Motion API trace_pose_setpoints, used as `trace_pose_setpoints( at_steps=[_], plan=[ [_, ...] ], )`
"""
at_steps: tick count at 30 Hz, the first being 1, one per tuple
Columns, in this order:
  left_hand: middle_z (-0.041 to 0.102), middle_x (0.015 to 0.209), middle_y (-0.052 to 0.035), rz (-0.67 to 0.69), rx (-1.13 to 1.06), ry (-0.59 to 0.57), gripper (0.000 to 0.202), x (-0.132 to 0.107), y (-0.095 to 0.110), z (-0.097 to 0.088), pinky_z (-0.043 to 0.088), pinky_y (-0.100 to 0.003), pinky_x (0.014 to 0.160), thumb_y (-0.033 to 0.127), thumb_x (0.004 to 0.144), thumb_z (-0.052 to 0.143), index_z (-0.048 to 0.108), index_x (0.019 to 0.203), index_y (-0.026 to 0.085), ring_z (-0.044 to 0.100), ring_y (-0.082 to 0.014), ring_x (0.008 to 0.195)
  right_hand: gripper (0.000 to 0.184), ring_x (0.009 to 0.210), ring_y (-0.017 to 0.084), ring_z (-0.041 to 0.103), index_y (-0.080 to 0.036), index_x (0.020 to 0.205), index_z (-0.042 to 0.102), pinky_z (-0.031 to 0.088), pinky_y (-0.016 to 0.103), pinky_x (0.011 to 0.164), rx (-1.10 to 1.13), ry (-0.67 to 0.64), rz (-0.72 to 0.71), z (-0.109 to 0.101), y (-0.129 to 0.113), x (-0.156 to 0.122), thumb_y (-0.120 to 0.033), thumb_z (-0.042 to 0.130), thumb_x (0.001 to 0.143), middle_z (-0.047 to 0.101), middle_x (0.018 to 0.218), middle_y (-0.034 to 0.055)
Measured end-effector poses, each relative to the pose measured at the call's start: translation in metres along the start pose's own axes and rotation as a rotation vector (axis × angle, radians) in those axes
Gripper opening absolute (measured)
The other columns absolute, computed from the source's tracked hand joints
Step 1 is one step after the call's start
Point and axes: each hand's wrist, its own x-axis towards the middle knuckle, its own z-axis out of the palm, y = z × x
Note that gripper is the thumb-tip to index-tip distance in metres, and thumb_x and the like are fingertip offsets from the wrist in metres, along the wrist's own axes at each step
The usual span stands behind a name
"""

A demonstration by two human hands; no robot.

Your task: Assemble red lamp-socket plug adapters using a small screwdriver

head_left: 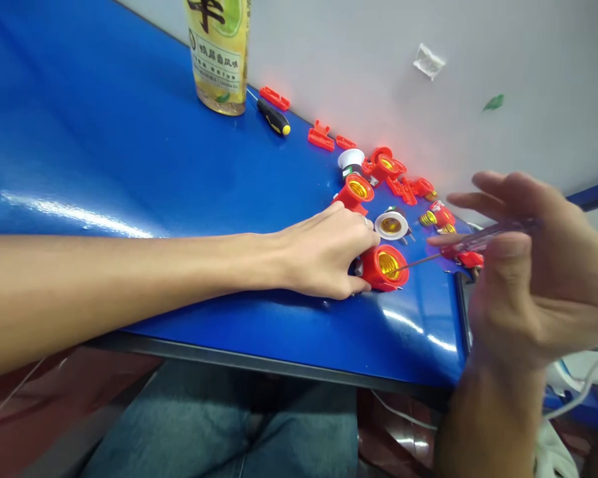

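Left hand: the left hand [323,255] reaches in from the left on a long, straight forearm, palm down, its fingers curled around the side of a red lamp holder [385,267] and pressing it to the tabletop [129,166].

Right hand: the right hand [523,279] is raised at the tabletop's right end, pinching a clear-handled tester screwdriver [488,239] between thumb and fingers, with the other fingers spread above it. Its thin shaft points left, its tip at the brass thread inside the lamp holder.

Hands: apart, one on each side of the lamp holder, joined only by the tester's shaft; both are closed on what they grip.

Task item: the lamp holder lies on its side near the tabletop's front edge, its opening facing up and right.

Writing: a green-and-yellow drink bottle [219,53] carries large dark Chinese characters and smaller print, too blurred to read in full.

Around: a black-and-yellow screwdriver [273,117], red plastic clips [321,137], more red lamp holders [357,191], a white lamp holder [391,225] and brass screw shells [427,218] lie along the wall side.

In the way: the right hand hides the tabletop's right corner.
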Motion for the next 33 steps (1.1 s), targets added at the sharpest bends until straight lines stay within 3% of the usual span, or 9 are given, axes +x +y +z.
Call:
trace_pose_setpoints(
  at_steps=[2,6,9,15,17,21,25,28,33],
  plan=[
    [0.068,0.075,-0.0052,-0.009,0.000,-0.003,0.020,0.000,0.000,-0.001,0.045,-0.036,0.074,0.033,0.079,0.073,0.064,0.072,0.016,0.066,-0.0229,0.075,0.029,0.084,0.027,0.075,-0.024,0.105,0.080,0.065,0.044,0.069,0.075,0.001,0.049,-0.001,-0.004,0.000,-0.013,0.064,0.084,0.077,0.102,0.0042],
    [0.067,0.079,-0.0063,-0.019,0.014,-0.010,0.024,0.000,0.001,-0.003,0.046,-0.038,0.078,0.036,0.080,0.072,0.062,0.073,0.016,0.064,-0.0231,0.076,0.016,0.063,0.020,0.073,-0.022,0.090,0.081,0.061,0.033,0.052,0.178,-0.046,0.165,-0.008,-0.004,0.003,-0.011,0.071,0.082,0.077,0.079,-0.0001],
    [0.068,0.083,-0.0070,-0.032,0.018,-0.015,0.022,0.000,0.002,-0.005,0.046,-0.039,0.083,0.036,0.081,0.072,0.063,0.077,0.016,0.063,-0.0233,0.080,0.005,0.056,0.020,0.071,-0.023,0.080,0.079,0.059,0.032,0.048,0.121,-0.014,0.236,-0.009,-0.005,0.004,-0.018,0.080,0.079,0.074,0.069,-0.0017],
    [0.065,0.083,-0.0055,-0.060,0.012,-0.040,0.024,-0.001,0.002,-0.006,0.043,-0.038,0.081,0.037,0.082,0.072,0.063,0.079,0.016,0.059,-0.0212,0.078,0.022,0.054,0.018,0.069,-0.022,0.071,0.066,0.059,0.031,0.046,0.048,0.105,0.335,0.000,-0.013,0.002,-0.021,0.088,0.070,0.069,0.066,-0.0058],
    [0.064,0.083,-0.0052,-0.075,0.013,-0.043,0.024,-0.001,0.002,-0.007,0.043,-0.037,0.079,0.037,0.080,0.074,0.062,0.081,0.016,0.057,-0.0212,0.078,0.020,0.053,0.016,0.067,-0.023,0.080,0.070,0.059,0.031,0.047,-0.021,0.124,0.299,0.000,-0.012,0.001,-0.021,0.088,0.070,0.067,0.066,-0.0067],
    [0.064,0.085,-0.0052,-0.081,-0.003,-0.074,0.024,-0.002,0.002,-0.009,0.042,-0.038,0.080,0.037,0.081,0.071,0.060,0.081,0.016,0.057,-0.0208,0.078,0.043,0.075,0.019,0.074,-0.032,0.122,0.071,0.065,0.037,0.067,-0.108,-0.055,0.109,-0.006,-0.009,-0.002,-0.014,0.077,0.082,0.077,0.094,-0.0027],
    [0.064,0.083,-0.0042,-0.071,-0.009,-0.081,0.023,-0.004,0.003,-0.012,0.042,-0.037,0.078,0.037,0.083,0.069,0.060,0.081,0.016,0.057,-0.0201,0.077,0.047,0.107,0.026,0.073,-0.030,0.136,0.062,0.065,0.045,0.088,-0.001,-0.253,0.129,-0.016,-0.013,-0.002,-0.012,0.059,0.093,0.069,0.130,0.0022],
    [0.063,0.081,-0.0039,-0.055,-0.004,-0.060,0.022,-0.005,0.003,-0.012,0.041,-0.037,0.078,0.036,0.082,0.068,0.059,0.078,0.016,0.057,-0.0201,0.076,0.040,0.098,0.024,0.076,-0.027,0.126,0.070,0.065,0.039,0.089,0.020,-0.284,0.186,-0.026,-0.019,0.000,-0.010,0.065,0.090,0.076,0.116,0.0016],
    [0.064,0.083,-0.0044,-0.067,-0.010,-0.009,0.023,-0.008,0.001,-0.008,0.043,-0.036,0.079,0.033,0.080,0.073,0.058,0.078,0.016,0.057,-0.0207,0.080,0.022,0.076,0.017,0.077,-0.027,0.102,0.077,0.065,0.025,0.070,-0.168,-0.238,0.196,-0.034,-0.031,0.002,-0.017,0.078,0.083,0.079,0.091,-0.0045]
  ],
)
